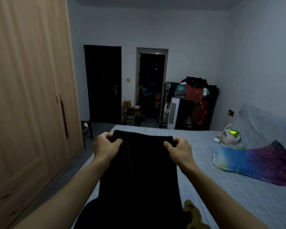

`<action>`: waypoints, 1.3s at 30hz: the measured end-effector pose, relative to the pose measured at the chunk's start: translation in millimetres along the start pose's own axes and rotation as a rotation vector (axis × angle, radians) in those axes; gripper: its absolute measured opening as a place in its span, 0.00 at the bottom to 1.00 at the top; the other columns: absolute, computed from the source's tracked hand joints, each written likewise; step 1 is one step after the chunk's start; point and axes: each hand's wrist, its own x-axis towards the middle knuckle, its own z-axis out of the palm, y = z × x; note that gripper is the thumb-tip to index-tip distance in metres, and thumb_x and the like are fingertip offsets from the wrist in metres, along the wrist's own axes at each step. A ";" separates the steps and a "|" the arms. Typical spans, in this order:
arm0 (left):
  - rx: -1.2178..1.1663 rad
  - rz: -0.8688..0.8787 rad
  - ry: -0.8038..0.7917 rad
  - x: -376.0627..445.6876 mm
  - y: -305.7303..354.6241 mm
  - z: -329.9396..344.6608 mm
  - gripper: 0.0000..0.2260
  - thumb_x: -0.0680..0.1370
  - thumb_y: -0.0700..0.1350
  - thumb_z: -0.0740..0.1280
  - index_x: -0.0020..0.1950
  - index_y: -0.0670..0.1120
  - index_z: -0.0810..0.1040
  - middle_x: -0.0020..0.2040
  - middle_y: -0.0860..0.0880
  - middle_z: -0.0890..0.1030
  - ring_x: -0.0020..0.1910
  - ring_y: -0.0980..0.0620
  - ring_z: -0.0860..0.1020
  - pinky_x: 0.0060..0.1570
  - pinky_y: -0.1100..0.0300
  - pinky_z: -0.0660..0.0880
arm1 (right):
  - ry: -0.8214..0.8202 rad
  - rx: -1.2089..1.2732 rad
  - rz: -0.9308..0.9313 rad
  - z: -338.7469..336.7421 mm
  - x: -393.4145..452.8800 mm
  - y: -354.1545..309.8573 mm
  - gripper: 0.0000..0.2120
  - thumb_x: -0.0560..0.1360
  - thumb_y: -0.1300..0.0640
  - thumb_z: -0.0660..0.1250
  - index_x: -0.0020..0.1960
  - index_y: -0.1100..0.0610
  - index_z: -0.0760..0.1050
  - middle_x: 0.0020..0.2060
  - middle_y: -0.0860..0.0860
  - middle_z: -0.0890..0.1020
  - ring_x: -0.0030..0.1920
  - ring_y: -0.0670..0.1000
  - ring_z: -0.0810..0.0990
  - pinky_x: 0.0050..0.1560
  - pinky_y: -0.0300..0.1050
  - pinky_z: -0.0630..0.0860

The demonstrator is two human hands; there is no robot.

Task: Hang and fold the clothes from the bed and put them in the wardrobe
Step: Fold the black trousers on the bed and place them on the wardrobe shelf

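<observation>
Both hands hold one black garment (139, 171) up by its top edge, out over the near side of the bed (238, 195). The left hand (106, 146) pinches the left corner, thumb in front and fingers curled behind the cloth; the right hand (178, 149) pinches the right corner the same way, so the top edge runs stretched and roughly level between the two grips. Below the grips the dark cloth hangs in a broad panel that widens toward the person and hides the bed edge under it; what kind of garment it is cannot be told in the dim light. Just below and to the right of the hanging cloth, an olive-yellow garment (193, 215) lies crumpled on the pale blue sheet. Well to the right of the right hand, a blue-to-purple pillow (254, 164) lies on the bed, and beyond it a plastic bag (229, 136) sits near a covered shape against the wall. To the left of the left hand stands the light wooden wardrobe (31, 96), its doors closed. Far beyond the grips, across the room, are a dark door (104, 83), an open doorway (151, 85), a white tower fan (172, 113) and a rack piled with clothes (195, 96).
</observation>
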 end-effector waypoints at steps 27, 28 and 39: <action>-0.084 0.148 -0.433 -112.1 -8.0 29.3 0.13 0.83 0.54 0.61 0.48 0.52 0.84 0.45 0.53 0.85 0.46 0.56 0.84 0.48 0.56 0.80 | -0.112 0.097 -0.216 38.4 -84.0 17.8 0.08 0.72 0.60 0.73 0.49 0.54 0.77 0.40 0.49 0.83 0.41 0.43 0.83 0.41 0.42 0.82; -0.017 0.225 -0.389 -109.7 -11.7 23.3 0.09 0.82 0.50 0.65 0.47 0.52 0.84 0.43 0.55 0.85 0.45 0.58 0.83 0.46 0.62 0.78 | -0.123 0.117 -0.205 34.8 -84.2 20.0 0.07 0.72 0.60 0.72 0.49 0.53 0.78 0.40 0.50 0.83 0.42 0.44 0.83 0.42 0.43 0.82; 0.152 0.154 -0.494 -56.3 -36.9 -10.7 0.41 0.68 0.45 0.81 0.76 0.52 0.64 0.69 0.56 0.71 0.69 0.56 0.70 0.64 0.53 0.72 | -0.221 0.397 -0.232 -19.5 -80.6 -1.8 0.09 0.76 0.66 0.68 0.55 0.58 0.79 0.47 0.53 0.85 0.48 0.51 0.85 0.46 0.42 0.81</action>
